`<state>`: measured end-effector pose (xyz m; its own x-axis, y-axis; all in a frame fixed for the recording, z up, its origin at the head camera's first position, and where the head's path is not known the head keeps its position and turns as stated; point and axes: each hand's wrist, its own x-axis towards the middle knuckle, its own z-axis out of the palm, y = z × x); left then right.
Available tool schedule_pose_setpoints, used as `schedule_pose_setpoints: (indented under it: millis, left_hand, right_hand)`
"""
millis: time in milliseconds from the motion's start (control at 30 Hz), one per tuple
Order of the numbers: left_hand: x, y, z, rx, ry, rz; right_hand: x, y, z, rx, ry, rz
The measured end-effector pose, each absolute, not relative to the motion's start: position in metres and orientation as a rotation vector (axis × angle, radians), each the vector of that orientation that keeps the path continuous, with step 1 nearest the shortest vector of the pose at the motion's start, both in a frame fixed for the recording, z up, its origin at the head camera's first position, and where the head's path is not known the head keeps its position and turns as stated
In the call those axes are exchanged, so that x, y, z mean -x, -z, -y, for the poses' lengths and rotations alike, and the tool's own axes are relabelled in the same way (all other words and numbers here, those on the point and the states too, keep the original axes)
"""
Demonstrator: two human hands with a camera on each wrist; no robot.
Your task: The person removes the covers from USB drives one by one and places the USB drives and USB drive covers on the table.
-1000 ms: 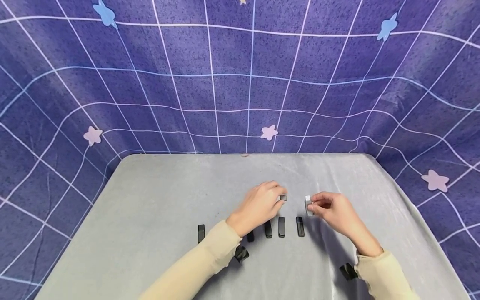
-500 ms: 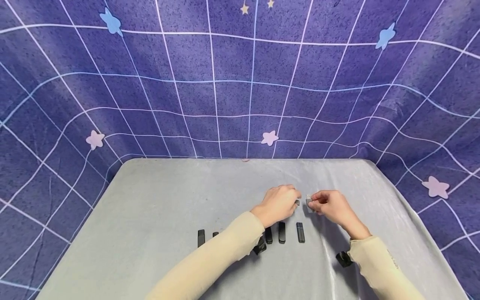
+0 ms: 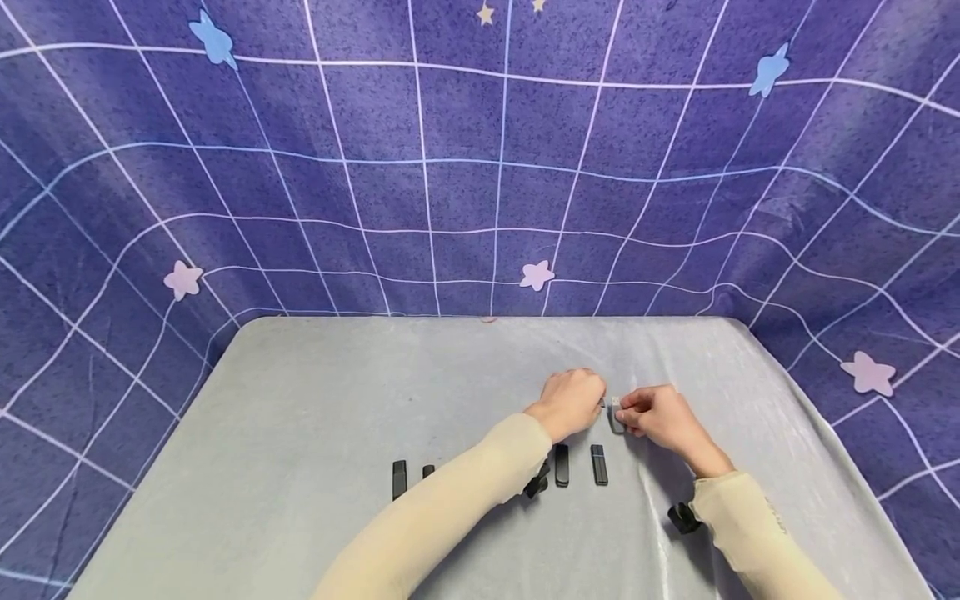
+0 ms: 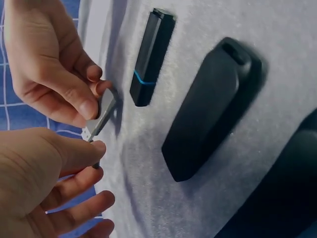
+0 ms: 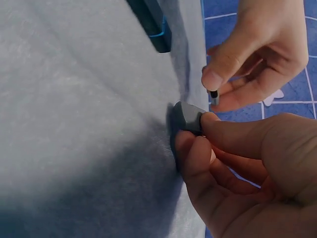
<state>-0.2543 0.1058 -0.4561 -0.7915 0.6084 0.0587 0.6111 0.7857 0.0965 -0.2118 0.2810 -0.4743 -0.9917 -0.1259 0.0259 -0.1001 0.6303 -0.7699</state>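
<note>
In the head view my right hand [image 3: 660, 417] pinches a grey USB flash drive [image 3: 617, 422] between thumb and fingers, its light metal plug pointing away toward the back of the table. The right wrist view shows the drive's grey body [image 5: 189, 115] close over the cloth. My left hand [image 3: 568, 404] is just left of it, thumb and index finger pinching a small grey cap [image 5: 215, 97] with a dark part. The left wrist view has that cap right by the plug end of the drive [image 4: 104, 116]. Most of the cap is hidden by the fingers.
Nearer me on the grey cloth [image 3: 337, 400] lie several black flash drives, including one with a blue band [image 3: 599, 464] and a plain one [image 3: 561, 465]. Another black drive [image 3: 400, 479] lies left; my left sleeve [image 3: 465, 483] covers part of the row. A purple curtain [image 3: 480, 192] hangs behind.
My left hand has moved right with the cap, up close to the flash drive's plug. The right hand stays nearly in place, still pinching the drive.
</note>
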Motion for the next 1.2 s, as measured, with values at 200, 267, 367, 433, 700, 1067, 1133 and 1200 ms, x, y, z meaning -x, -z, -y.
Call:
schedule_pose_setpoints:
  millis: [200, 267, 367, 433, 700, 1067, 1133, 1200]
  left_hand:
    - [0.26, 0.458, -0.108, 0.965, 0.069, 2.975]
    - [0.262, 0.458, -0.108, 0.963, 0.05, 2.981]
    - [0.263, 0.457, -0.109, 0.992, 0.048, 2.976]
    - [0.264, 0.458, -0.11, 1.026, 0.053, 2.975]
    - [0.266, 0.463, -0.113, 1.103, 0.021, 2.96]
    - [0.263, 0.466, -0.11, 1.147, -0.015, 2.908]
    - [0.26, 0.466, -0.108, 1.171, -0.025, 2.897]
    - [0.257, 0.466, -0.104, 1.198, -0.02, 2.878]
  right_hand:
    - [0.212, 0.477, -0.28, 0.179, 1.297, -2.816]
    - [0.212, 0.478, -0.28, 0.181, 1.28, -2.828]
    - [0.213, 0.478, -0.279, 0.192, 1.276, -2.835]
    - [0.213, 0.479, -0.279, 0.199, 1.279, -2.832]
    - [0.216, 0.479, -0.28, 0.195, 1.241, -2.868]
    - [0.211, 0.481, -0.277, 0.269, 1.214, -2.984]
    - [0.208, 0.482, -0.275, 0.293, 1.188, -3.029]
    - [0.203, 0.481, -0.273, 0.316, 1.154, -3.077]
